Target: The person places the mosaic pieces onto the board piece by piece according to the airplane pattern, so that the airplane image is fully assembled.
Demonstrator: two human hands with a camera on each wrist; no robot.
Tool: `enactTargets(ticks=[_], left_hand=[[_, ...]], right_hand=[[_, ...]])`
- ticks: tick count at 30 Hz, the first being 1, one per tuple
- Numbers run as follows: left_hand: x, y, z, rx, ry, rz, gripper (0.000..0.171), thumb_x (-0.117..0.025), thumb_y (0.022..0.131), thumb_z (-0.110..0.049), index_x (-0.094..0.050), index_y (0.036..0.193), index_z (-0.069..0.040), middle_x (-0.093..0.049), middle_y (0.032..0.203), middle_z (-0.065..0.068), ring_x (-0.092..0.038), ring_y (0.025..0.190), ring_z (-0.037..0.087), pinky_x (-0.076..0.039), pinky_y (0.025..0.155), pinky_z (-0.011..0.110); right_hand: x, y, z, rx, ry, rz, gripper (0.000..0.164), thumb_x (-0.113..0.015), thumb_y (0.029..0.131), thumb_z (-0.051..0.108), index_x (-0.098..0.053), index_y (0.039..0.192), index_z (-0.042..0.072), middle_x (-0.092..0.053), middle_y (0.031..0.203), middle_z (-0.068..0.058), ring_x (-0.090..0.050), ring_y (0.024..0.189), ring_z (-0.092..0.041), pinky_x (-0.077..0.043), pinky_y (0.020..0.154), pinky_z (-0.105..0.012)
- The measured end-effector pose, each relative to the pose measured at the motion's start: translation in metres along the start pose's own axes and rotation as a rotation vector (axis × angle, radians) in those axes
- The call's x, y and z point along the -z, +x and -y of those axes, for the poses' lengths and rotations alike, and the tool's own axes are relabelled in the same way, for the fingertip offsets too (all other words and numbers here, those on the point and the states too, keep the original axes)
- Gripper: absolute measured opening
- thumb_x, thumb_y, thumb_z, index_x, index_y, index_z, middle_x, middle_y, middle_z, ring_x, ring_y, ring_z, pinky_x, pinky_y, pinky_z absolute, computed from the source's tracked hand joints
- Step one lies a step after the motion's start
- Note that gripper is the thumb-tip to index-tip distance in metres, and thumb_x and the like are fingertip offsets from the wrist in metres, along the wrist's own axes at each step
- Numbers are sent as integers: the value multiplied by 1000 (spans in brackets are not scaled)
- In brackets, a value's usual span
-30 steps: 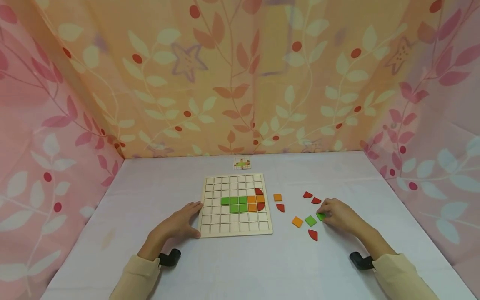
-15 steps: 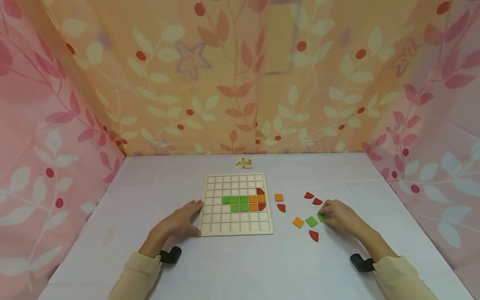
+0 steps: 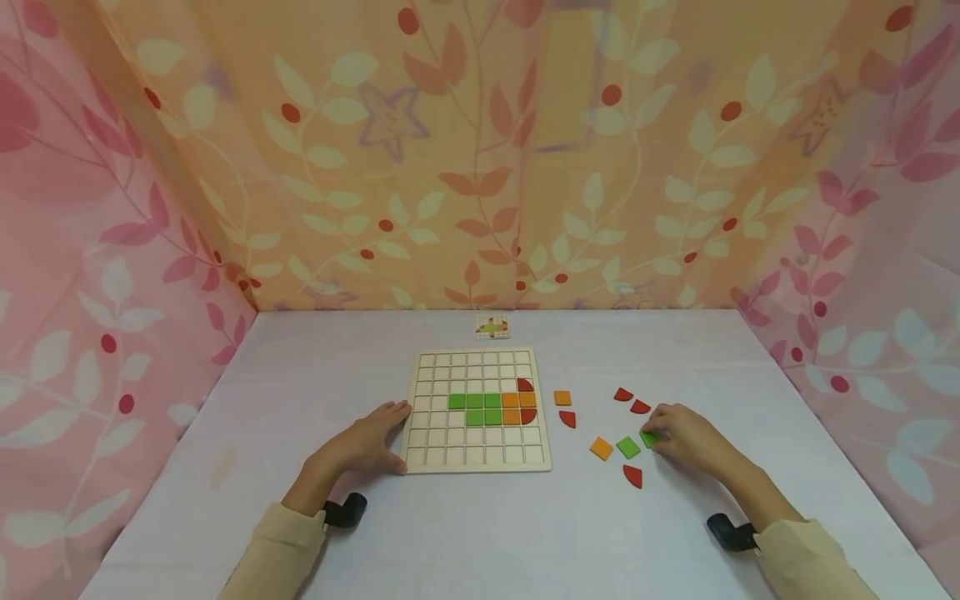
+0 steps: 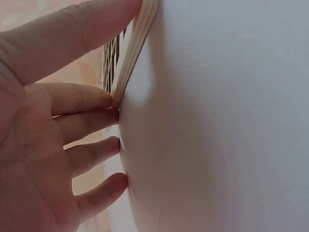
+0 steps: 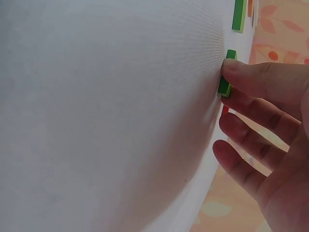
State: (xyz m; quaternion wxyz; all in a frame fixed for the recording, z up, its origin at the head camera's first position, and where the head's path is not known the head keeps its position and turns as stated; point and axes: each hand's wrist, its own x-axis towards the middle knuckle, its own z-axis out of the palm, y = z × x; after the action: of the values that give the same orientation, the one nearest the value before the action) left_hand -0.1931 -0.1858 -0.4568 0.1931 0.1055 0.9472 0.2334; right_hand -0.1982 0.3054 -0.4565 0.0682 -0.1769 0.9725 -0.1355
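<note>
A pale wooden grid board (image 3: pixel 439 373) lies on the table, with green and orange square tiles and red quarter-round tiles in some of its cells. At its near left side is my left hand (image 3: pixel 367 443), fingers extended; the left wrist view shows thumb and fingertips at the board's edge (image 4: pixel 130 58). My right hand (image 3: pixel 690 435) pinches a green square tile (image 5: pixel 225 87) low at the tabletop, thumb on its near face and the index finger largely hidden behind. Just left of it in the head view lies another green tile (image 3: pixel 628 447).
Loose orange tiles (image 3: pixel 602 448) and red quarter-round tiles (image 3: pixel 633 477) lie between the board and my right hand. A small printed pattern card (image 3: pixel 492 326) sits behind the board. Floral cloth walls (image 3: pixel 480 167) close off the back and sides.
The head view has shifted slightly, so everything sits a little further right. Both hands keep their places, the right still at the green tile.
</note>
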Motion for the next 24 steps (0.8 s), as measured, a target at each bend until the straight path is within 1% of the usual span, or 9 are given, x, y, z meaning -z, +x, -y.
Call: enactTargets(ticks=[9,12,16,19,24], left_hand=[[2,-1,-3,-6,15,-7,96,-85,71,-20,-34,151,-5,-29,160,13,-19,150,38,-22,117,59],[3,-2,-5,-3,2,-1,97,-85,71,-20,-33,151,-5,-28,160,14,-19,150,38,-22,117,60],[3,-3,-5,0,-1,2,97,-85,71,-20,-33,151,-5,-27,161,13,-18,150,37,-21,117,60],[3,-2,-5,-5,5,-6,97,-85,71,-20,-34,151,-5,-28,160,13,-19,150,37,-22,117,60],[2,-3,-4,-4,5,-2,97,-86,71,-21,-34,151,-4,-28,160,13,-19,150,37,-22,117,60]], right_hand=[[1,-2,-1,-9,8,-18,21,-78,76,4,-77,97,5,-65,92,-2,-59,90,-25,-55,83,-47],[1,-3,0,-16,2,-20,21,-78,76,3,-77,96,5,-65,92,-2,-58,90,-25,-54,83,-47],[2,-2,3,2,-4,-13,20,-78,75,2,-77,95,3,-66,91,-3,-58,88,-25,-54,82,-47],[3,-1,5,4,13,-14,19,-77,75,2,-76,95,3,-66,91,-3,-59,88,-24,-54,82,-47],[2,0,5,-22,65,-4,21,-78,76,7,-75,97,3,-67,93,-4,-58,87,-22,-55,81,-44]])
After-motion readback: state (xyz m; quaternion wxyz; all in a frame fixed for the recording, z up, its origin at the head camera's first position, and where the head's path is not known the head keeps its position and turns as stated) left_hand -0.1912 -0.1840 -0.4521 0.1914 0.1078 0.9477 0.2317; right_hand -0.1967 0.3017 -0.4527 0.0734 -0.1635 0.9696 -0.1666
